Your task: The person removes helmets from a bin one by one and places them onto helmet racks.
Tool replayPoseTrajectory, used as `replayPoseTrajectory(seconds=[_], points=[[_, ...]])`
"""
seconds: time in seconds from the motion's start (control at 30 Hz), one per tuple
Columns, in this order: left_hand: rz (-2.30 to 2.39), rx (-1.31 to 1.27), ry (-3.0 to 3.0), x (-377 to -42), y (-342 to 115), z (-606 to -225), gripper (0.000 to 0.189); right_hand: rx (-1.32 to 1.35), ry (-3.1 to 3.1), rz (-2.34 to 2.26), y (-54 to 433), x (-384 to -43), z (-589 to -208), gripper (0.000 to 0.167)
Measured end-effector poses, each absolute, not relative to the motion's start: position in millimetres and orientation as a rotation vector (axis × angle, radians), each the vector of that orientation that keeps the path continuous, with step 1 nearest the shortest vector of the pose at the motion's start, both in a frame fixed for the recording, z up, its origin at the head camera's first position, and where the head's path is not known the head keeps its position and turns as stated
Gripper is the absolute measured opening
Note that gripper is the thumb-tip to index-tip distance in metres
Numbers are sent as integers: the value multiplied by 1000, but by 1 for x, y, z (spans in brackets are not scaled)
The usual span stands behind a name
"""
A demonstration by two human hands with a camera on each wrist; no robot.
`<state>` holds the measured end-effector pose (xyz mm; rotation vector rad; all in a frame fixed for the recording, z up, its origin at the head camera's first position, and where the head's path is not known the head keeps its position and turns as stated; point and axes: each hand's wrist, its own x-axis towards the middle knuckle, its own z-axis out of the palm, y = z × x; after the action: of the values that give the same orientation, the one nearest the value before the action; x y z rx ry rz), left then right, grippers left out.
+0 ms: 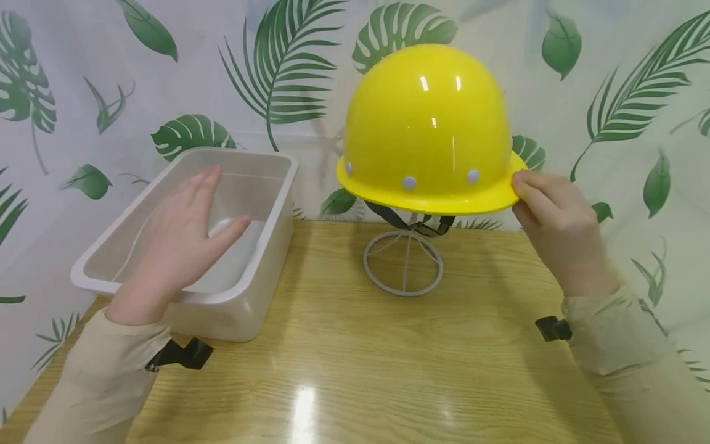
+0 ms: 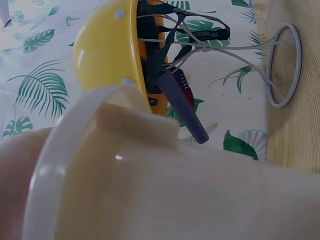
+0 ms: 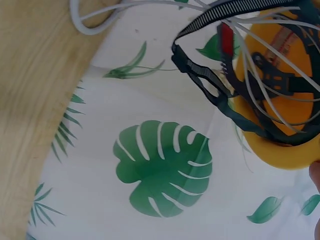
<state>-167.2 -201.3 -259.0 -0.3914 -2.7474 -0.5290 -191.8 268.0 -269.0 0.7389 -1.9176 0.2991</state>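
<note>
Yellow hard hat — glossy, crown up, over pale wire stand — dark straps hanging beneath

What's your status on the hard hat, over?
Right hand pinching yellow hard hat by brim. Left hand above pale bin, holding nothing. Possible snag: wire stand reaching up inside hat.

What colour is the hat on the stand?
The hat is bright yellow; it shows best in the head view.

Glossy plastic helmet, smooth plastic tub, wood-grain tabletop
</note>
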Motion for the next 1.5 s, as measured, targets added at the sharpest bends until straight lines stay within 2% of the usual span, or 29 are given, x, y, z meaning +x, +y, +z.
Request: replayPoseTrajectory(seconds=[0.53, 1.27, 1.5], points=[[-424, -444, -2791, -173, -194, -257, 85, 781, -1830, 323, 264, -192, -302, 35], [-406, -441, -2851, -185, -192, -259, 87, 681, -2078, 115, 280, -192, -281, 51], [-412, -456, -2844, -187, -193, -259, 87, 699, -1880, 102, 275, -189, -286, 33]])
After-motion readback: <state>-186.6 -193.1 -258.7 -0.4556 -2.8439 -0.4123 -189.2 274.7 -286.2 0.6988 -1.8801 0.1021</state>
